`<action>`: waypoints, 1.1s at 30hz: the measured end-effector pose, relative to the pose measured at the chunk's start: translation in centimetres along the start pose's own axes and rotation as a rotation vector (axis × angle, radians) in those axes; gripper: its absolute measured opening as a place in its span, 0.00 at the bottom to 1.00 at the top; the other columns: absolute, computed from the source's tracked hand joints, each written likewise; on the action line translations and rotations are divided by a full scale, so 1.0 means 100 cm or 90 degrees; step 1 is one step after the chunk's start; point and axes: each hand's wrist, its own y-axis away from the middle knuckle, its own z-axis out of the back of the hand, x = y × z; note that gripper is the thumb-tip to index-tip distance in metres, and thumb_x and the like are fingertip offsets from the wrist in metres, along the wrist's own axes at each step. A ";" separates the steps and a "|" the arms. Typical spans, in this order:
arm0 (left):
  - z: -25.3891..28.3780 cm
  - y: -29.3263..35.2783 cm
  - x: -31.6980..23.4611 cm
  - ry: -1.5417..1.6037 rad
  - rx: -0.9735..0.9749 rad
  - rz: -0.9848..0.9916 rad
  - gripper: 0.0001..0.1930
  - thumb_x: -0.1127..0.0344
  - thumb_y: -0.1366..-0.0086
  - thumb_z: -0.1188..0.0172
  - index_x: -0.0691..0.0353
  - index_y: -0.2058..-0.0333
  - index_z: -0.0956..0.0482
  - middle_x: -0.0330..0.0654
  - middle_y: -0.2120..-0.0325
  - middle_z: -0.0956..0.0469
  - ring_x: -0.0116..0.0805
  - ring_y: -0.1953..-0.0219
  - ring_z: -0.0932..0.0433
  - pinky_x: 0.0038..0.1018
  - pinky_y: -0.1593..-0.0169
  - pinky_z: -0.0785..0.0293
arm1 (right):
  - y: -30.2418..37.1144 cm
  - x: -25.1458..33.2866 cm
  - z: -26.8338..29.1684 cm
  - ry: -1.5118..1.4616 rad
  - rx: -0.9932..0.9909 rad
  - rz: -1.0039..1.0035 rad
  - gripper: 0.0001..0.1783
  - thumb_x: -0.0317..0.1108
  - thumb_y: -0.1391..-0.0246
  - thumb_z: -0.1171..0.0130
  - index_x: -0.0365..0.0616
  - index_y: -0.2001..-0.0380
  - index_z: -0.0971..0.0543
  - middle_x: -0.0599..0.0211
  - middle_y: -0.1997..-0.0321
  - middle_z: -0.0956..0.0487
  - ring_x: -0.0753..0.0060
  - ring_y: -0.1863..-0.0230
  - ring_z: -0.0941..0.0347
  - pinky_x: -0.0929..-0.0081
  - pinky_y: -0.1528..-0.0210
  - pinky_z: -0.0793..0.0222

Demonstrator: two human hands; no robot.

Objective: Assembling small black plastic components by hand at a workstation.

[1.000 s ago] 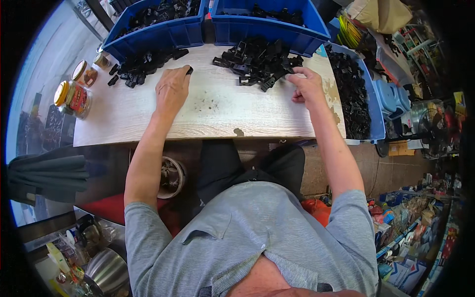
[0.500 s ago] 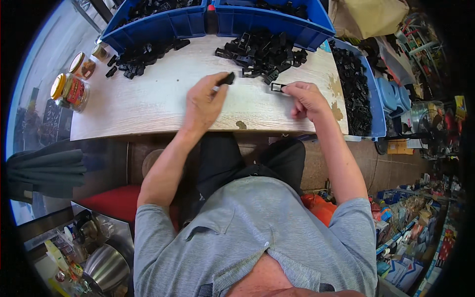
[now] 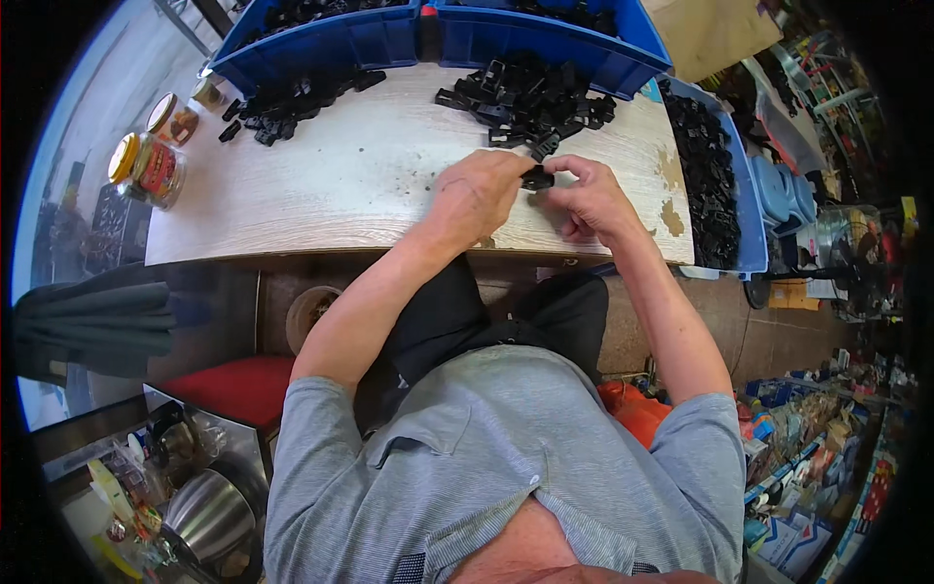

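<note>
My left hand [image 3: 479,195] and my right hand [image 3: 589,200] meet over the table [image 3: 321,185], just in front of a heap of black plastic parts [image 3: 520,97]. Between their fingertips is a small black plastic part [image 3: 537,179], pinched from both sides. The left fingers are partly covered by the back of that hand. Whether one piece or two fitted pieces lie between the fingers, I cannot tell. A smaller pile of black parts [image 3: 292,107] lies at the far left of the tabletop.
Two blue bins [image 3: 326,47] holding black parts stand along the far edge. Another blue bin [image 3: 744,195] full of black parts is beside the table's right edge. Several lidded jars [image 3: 156,170] stand at the left. Dark specks dot the tabletop's middle.
My left hand has moved right with its black piece, up to the black frame-shaped piece in my right hand. The right hand has stayed nearly in place.
</note>
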 end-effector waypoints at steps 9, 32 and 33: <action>0.006 -0.018 0.001 0.032 0.143 -0.103 0.15 0.76 0.41 0.41 0.60 0.55 0.19 0.45 0.61 0.19 0.47 0.58 0.20 0.36 0.54 0.23 | -0.006 -0.011 0.000 0.037 -0.001 0.038 0.17 0.31 0.52 0.30 0.45 0.57 0.20 0.73 0.87 0.28 0.81 0.92 0.35 0.81 0.92 0.44; 0.004 0.000 -0.009 -0.182 0.163 -0.126 0.19 0.69 0.40 0.42 0.53 0.48 0.23 0.34 0.54 0.21 0.39 0.50 0.25 0.36 0.55 0.32 | -0.006 -0.013 -0.001 0.055 -0.033 0.051 0.17 0.31 0.52 0.30 0.43 0.57 0.20 0.74 0.86 0.27 0.82 0.91 0.34 0.81 0.91 0.43; 0.005 0.000 -0.008 -0.176 0.168 -0.118 0.20 0.68 0.40 0.42 0.53 0.48 0.23 0.34 0.54 0.21 0.39 0.50 0.25 0.36 0.55 0.32 | -0.006 -0.010 -0.002 0.055 -0.020 0.044 0.16 0.30 0.52 0.31 0.42 0.58 0.20 0.73 0.86 0.27 0.81 0.91 0.34 0.79 0.90 0.41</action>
